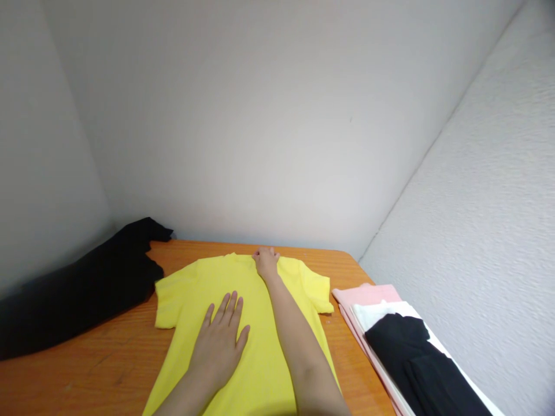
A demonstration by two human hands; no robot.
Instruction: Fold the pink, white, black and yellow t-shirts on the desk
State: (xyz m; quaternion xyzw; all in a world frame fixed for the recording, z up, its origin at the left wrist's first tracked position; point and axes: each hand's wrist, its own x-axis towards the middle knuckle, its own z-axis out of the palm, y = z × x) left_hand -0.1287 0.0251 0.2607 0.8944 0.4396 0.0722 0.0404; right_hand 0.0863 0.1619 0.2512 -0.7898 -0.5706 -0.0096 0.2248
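Head view: yellow T-shirt (260, 370) flat, collar (236, 257) at twelve o'clock.
Left hand (219, 341): spread open, pressing, empty.
Right hand (266, 261): curled on collar, grip unclear.

One head-worn camera looks forward and down from close above a wooden table (108, 370), facing the corner of the back wall (260, 127) and right wall (477, 231), with the left hand (219, 346) and right hand (266, 263) low and central.

Plain room, wooden table (117, 329), white walls (260, 127)
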